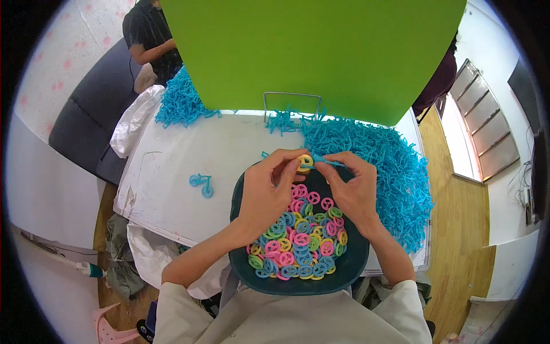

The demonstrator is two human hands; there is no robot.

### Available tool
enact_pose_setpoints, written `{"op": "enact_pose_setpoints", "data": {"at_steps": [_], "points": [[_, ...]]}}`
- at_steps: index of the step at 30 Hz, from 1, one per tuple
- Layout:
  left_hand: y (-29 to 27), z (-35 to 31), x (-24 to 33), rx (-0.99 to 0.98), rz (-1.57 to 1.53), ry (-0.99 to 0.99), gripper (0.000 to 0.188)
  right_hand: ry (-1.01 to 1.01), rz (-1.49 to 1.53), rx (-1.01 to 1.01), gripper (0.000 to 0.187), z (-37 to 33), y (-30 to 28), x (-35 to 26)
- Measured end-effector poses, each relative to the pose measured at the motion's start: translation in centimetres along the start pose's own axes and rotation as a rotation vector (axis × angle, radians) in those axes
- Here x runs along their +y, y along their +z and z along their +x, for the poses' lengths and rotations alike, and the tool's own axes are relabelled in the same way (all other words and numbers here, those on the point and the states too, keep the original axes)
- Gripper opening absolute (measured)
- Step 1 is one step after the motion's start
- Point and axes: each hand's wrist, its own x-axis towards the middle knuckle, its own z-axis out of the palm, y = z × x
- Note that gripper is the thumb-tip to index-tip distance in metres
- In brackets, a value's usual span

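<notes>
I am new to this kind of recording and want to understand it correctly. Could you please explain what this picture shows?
There is no machine: a person's bare left hand and right hand do the work. A wide camera worn on the person's head looks down, so the straight edges seem bent.

In front of the person is a dark green basin full of small spoked wheels in pink, blue, yellow and green. On the white table lie a large pile of blue sticks, a smaller blue pile and a few blue parts. A bright green board stands behind.

The left hand pinches a yellow wheel; the right holds a thin blue stick against it. Whether they are joined is too small to see.
</notes>
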Motion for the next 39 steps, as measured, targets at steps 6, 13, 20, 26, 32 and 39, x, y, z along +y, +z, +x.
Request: {"op": "enact_pose_setpoints", "data": {"at_steps": [6, 13, 20, 26, 32, 39], "points": [[-1.0, 0.3, 0.7, -0.073, -0.002, 0.006, 0.018, 0.091, -0.003, -0.093, 0.02, 0.1, 0.2, -0.1], [-8.5, 1.5, 0.0, 0.075, 0.35, 0.112, 0.021, 0.178, 0.198, -0.268, 0.025, 0.8, -0.4, 0.1], [-19.7, -0.5, -3.8, 0.071, 1.02, -0.207, 0.017, 0.119, -0.255, -0.167, 0.018, 3.0, -3.7, 4.3], [-16.1, -0.4, -4.8, 0.113, 1.16, 0.217, 0.023, 0.083, -0.586, -0.256, 0.02, 3.4, -4.6, 7.6], [-8.0, 0.4, -1.1, -0.056, 0.742, 0.141, 0.02, 0.034, -0.625, -0.412, 0.024, 3.4, -5.4, 8.8], [-3.8, 0.0, -2.0, -0.59, 0.914, 0.199, 0.027, -0.102, -0.592, -0.432, 0.023, 3.4, -5.2, 9.0]]}}
